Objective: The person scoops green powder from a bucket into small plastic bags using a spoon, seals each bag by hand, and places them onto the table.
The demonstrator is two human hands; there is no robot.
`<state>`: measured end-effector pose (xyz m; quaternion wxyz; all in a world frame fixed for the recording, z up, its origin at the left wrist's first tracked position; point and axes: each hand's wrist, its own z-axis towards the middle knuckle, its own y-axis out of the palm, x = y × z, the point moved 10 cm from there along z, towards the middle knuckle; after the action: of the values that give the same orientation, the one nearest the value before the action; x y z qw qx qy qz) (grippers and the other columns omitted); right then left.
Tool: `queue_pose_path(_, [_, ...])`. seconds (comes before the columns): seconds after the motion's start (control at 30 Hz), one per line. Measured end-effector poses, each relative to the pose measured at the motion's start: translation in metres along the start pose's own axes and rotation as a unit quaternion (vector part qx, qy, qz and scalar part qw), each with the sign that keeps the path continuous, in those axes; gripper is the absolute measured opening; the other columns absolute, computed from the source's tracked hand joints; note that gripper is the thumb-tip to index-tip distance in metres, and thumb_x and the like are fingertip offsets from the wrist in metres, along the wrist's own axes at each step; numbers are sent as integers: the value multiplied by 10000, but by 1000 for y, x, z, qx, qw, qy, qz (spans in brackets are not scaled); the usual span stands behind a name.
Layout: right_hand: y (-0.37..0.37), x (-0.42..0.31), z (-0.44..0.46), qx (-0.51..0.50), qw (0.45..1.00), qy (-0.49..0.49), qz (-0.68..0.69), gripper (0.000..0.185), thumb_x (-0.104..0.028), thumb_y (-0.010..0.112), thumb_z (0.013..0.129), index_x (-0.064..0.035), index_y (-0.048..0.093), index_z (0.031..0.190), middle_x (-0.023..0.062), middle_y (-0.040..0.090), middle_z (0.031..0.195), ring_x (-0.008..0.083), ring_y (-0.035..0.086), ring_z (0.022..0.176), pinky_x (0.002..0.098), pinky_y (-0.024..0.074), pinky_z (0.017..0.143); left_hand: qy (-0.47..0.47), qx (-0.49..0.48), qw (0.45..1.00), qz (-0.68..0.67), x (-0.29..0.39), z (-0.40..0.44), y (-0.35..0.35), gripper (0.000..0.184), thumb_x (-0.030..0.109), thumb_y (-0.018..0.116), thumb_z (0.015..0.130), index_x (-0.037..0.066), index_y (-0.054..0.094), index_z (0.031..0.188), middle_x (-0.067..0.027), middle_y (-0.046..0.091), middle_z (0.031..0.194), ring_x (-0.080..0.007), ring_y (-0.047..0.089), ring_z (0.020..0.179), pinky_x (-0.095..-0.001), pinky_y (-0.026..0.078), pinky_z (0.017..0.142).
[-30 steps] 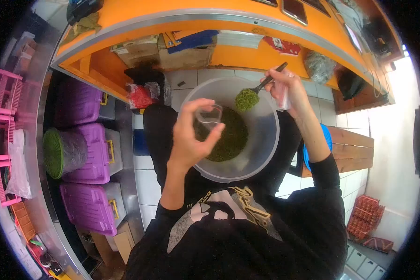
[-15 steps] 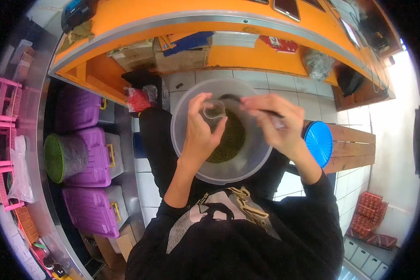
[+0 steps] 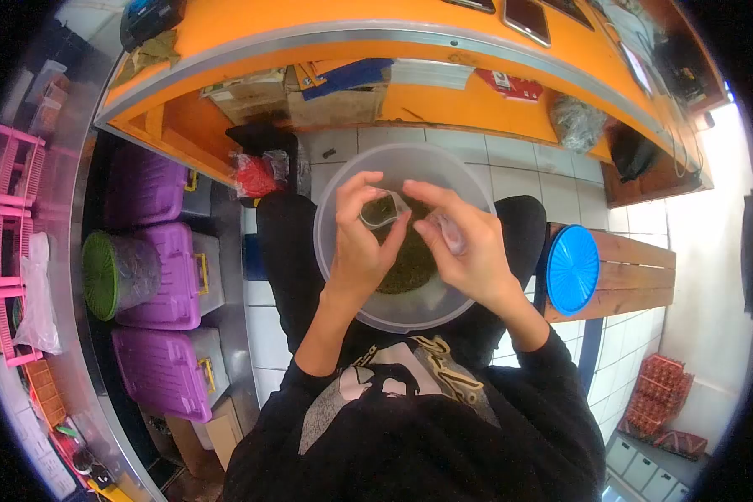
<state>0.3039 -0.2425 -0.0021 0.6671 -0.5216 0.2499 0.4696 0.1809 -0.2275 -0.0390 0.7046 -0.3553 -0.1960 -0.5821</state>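
My left hand (image 3: 358, 238) is curled around a small clear plastic cup (image 3: 380, 211), thumb and fingers on its sides; green-brown material shows inside. Close to its right, my right hand (image 3: 473, 247) is closed with a translucent piece of plastic (image 3: 450, 233) in the palm, perhaps a lid. Its thumb and forefinger point toward the cup. Both hands are over a big translucent tub (image 3: 462, 171) between my knees. Loose green-brown, herb-like material (image 3: 410, 272) covers part of its bottom. No spoon is visible now.
A blue round lid (image 3: 573, 268) lies on a wooden bench (image 3: 632, 272) to the right. Purple-lidded boxes (image 3: 155, 280) and a green-lidded container (image 3: 100, 276) stand at left. An orange table (image 3: 309, 25) with a lower shelf runs across the front, phones (image 3: 527, 21) on top.
The dark spoon that my right hand held over the tub is out of sight. My right hand has moved left, beside the cup. My left hand still holds the cup.
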Motion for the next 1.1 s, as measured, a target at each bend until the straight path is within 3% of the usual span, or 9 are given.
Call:
queue_pose_path(0.17, [13,4,-9,-42,986,-39,-155,272,-48,653,779,-89,620,1046,117,574,1103,291,629,849,376,528,679,25,-15,1000,-4,8,-3,-2,631,-46,760,685,75,368,1166,-187,483,1191,-284,566,986,-389,458,877])
queue_pose_path(0.27, [12,14,-16,-65,978,-52,-190,197,-73,649,790,-84,610,983,100,562,1062,287,621,834,383,524,649,-45,-102,993,50,7,-2,5,418,-39,753,691,16,516,1031,-180,543,1087,-338,556,990,-381,475,827])
queue_pose_path(0.3, [10,18,-19,-77,979,-52,-181,170,-76,645,793,-79,602,958,100,559,1053,294,619,846,386,523,648,-61,-108,991,56,7,-2,4,401,-63,740,706,12,521,1034,-144,581,1047,-284,601,933,-347,495,814])
queue_pose_path(0.37, [-3,21,-22,-37,984,-51,-166,183,-35,641,781,-64,612,959,107,569,981,303,620,826,384,520,649,-204,-73,964,-154,-21,-15,7,380,-99,693,757,8,509,1072,-110,616,1006,-203,625,898,-295,511,794])
queue_pose_path(0.43, [-17,28,-30,35,996,-56,-55,184,11,638,763,-42,622,938,114,577,898,310,620,799,384,514,655,-276,-31,932,-235,-38,-25,4,363,-112,641,813,3,482,1118,-98,636,975,-152,629,899,-259,512,797])
queue_pose_path(0.47, [-26,25,-33,83,994,-63,-29,196,83,658,745,-14,657,915,110,613,833,263,630,747,331,505,645,-273,-32,934,-228,-34,-23,5,355,-111,610,839,8,461,1138,-122,651,932,-168,642,895,-258,514,789])
queue_pose_path(0.6, [-51,30,-54,196,977,-61,51,238,104,650,730,2,647,945,98,617,812,235,626,721,298,495,635,-302,-31,923,-235,-30,-28,18,347,-85,629,840,25,436,1107,-120,664,883,-172,655,838,-284,520,824])
queue_pose_path(0.8, [-58,60,-75,220,964,-16,150,319,60,644,745,-8,577,1049,127,616,866,280,626,770,340,502,672,-212,-72,956,-190,-18,-27,39,388,-81,620,835,66,353,1075,-88,639,795,-169,651,792,-417,480,952])
queue_pose_path(1.1, [-65,51,-94,218,964,-29,147,272,41,634,745,-7,523,988,167,589,867,373,602,822,400,489,698,-245,-134,937,-208,18,-30,76,476,-116,612,831,64,304,1147,-145,619,955,-192,635,890,-286,493,827])
